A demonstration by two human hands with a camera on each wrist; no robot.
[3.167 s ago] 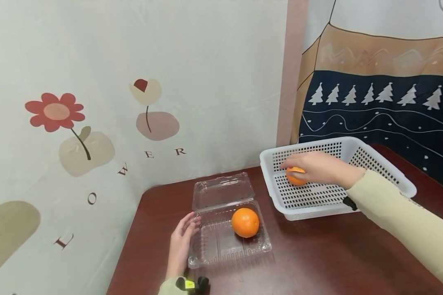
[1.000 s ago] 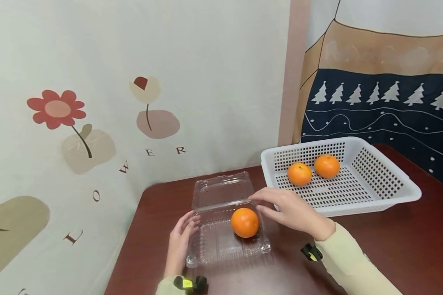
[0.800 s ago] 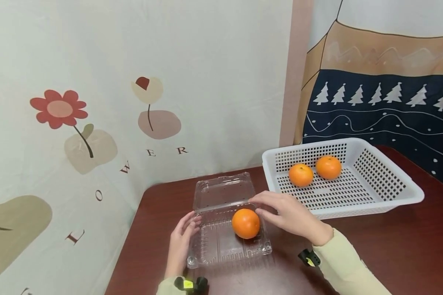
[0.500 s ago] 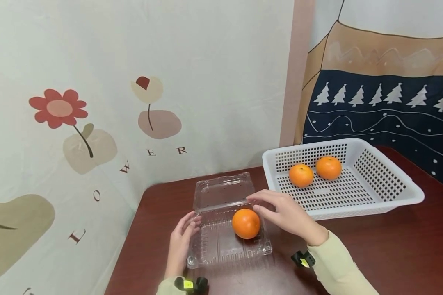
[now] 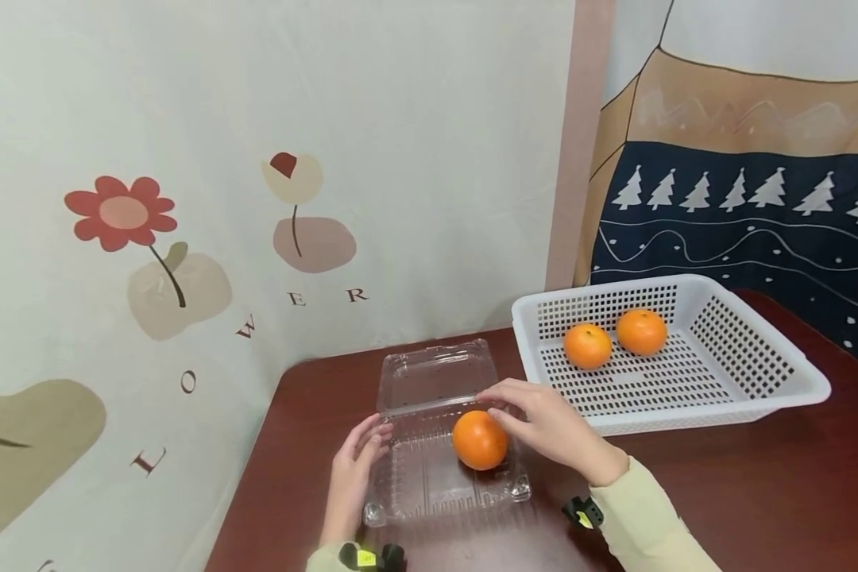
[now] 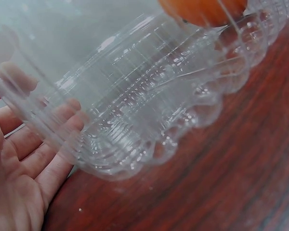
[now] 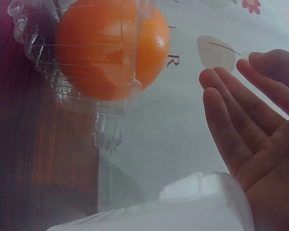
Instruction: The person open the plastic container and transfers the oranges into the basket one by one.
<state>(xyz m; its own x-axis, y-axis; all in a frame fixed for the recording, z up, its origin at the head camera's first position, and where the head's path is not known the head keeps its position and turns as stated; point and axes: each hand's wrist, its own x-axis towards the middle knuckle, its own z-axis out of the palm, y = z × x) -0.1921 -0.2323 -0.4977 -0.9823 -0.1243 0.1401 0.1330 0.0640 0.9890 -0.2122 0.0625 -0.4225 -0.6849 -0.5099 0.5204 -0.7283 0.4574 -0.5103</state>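
A clear plastic clamshell box (image 5: 418,477) lies on the table with its lid (image 5: 439,373) folded back. One orange (image 5: 481,440) sits in the right half of its base. My left hand (image 5: 350,477) is at the box's left side; in the left wrist view its fingers (image 6: 43,159) stretch along the plastic wall, fairly straight. My right hand (image 5: 543,421) hovers beside the orange, near the box's right back corner. In the right wrist view that hand (image 7: 255,125) is empty, its fingers loosely extended and apart from the orange (image 7: 101,53).
A white perforated basket (image 5: 779,405) stands to the right of the box. Inside it rest two oranges, one (image 5: 588,345) on the left and one (image 5: 641,331) behind it to the right. The brown table (image 5: 272,445) meets a printed cloth (image 5: 429,199) at the back.
My right hand, earlier over an orange in the basket, has moved left to the box with nothing in it. During the last second it drifted slightly further left. My left hand stays put.
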